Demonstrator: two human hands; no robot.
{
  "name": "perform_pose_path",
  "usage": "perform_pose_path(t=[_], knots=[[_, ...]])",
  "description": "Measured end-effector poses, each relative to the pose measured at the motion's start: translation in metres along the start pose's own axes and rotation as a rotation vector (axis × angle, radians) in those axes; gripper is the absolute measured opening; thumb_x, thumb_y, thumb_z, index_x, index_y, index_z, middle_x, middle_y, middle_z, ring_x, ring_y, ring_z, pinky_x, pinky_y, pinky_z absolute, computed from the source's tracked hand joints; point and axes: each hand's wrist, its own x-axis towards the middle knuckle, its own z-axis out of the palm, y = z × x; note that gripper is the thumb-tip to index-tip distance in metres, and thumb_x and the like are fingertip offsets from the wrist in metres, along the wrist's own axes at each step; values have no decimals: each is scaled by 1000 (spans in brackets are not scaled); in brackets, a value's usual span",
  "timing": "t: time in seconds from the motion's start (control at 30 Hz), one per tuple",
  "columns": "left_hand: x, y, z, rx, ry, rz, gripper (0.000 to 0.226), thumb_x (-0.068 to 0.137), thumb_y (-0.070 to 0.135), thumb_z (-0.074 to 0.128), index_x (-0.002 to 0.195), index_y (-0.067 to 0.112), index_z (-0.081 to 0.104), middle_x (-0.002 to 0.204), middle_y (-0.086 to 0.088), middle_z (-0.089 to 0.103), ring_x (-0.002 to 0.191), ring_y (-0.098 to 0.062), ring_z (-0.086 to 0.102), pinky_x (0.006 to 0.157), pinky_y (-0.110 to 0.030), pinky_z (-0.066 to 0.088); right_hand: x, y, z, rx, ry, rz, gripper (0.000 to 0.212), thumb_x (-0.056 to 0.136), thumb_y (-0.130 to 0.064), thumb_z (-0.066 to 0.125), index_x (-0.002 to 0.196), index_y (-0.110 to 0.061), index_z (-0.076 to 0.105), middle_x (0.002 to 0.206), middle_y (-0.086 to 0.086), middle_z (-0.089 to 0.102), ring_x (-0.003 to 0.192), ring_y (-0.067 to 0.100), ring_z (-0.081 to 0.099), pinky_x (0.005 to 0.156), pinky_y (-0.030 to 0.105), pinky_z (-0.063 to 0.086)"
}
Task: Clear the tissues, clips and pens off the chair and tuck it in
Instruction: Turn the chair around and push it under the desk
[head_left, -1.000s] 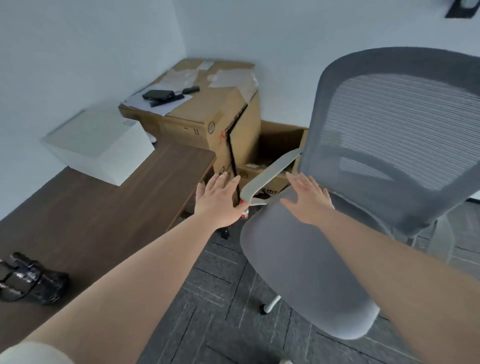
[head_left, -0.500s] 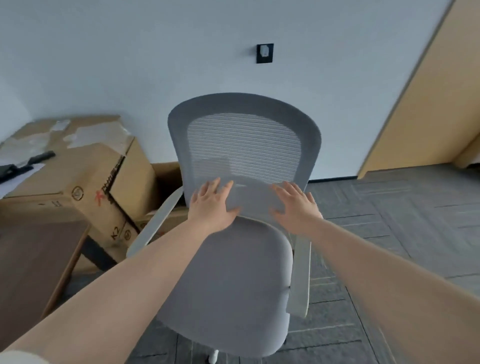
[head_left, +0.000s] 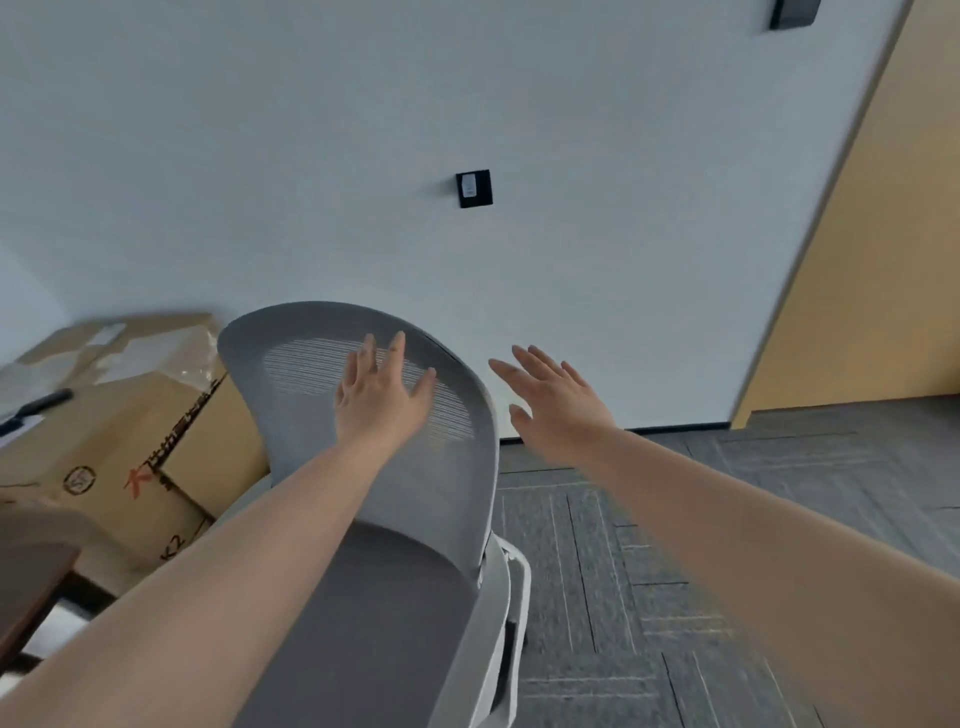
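The grey chair (head_left: 405, 545) stands on the carpeted floor (head_left: 675, 571), beside cardboard boxes (head_left: 119, 415) at the wall. The left hand (head_left: 382, 397) lies flat against its mesh backrest, grip released, fingers spread. The right hand (head_left: 558, 405) hovers just beside the backrest's edge, grip released, grasping nothing.

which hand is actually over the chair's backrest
The left hand, spread open in front of the grey mesh backrest. The right hand hangs open beside the chair, over wall and floor.
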Motion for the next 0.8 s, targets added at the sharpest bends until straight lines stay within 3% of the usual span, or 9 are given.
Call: perform_pose_path(t=[0.17, 0.37, 0.53, 0.8], knots=[[43, 18, -2, -12, 126, -41, 62, 94, 54, 36, 149, 32, 19, 162, 0, 7, 149, -24, 2, 117, -48, 17, 56, 36, -9, 21, -68, -47, 68, 95, -16, 38, 149, -39, 5, 161, -6, -1, 148, 11, -7, 121, 37, 0], [117, 9, -10, -15, 196, -152, 64, 94, 54, 38, 150, 32, 17, 162, 3, 3, 149, -21, -3, 117, -47, 14, 149, 46, -4, -7, -106, -180, 71, 95, -16, 41, 149, -41, 1, 161, -6, -2, 148, 12, -7, 121, 38, 3], [172, -21, -19, -33, 222, -238, 65, 93, 54, 40, 150, 33, 17, 162, 3, 3, 149, -20, -4, 118, -48, 14, 234, 33, -7, -38, -129, -339, 74, 94, -16, 44, 148, -41, -1, 161, -5, -1, 148, 14, -6, 121, 39, 4], [194, -64, -46, 12, 246, -441, 65, 91, 52, 45, 149, 35, 20, 162, 4, 5, 149, -19, -1, 118, -48, 17, 343, -26, 20, -24, -201, -588, 82, 90, -11, 49, 148, -41, -1, 161, -4, 2, 148, 14, -4, 121, 38, 7]])
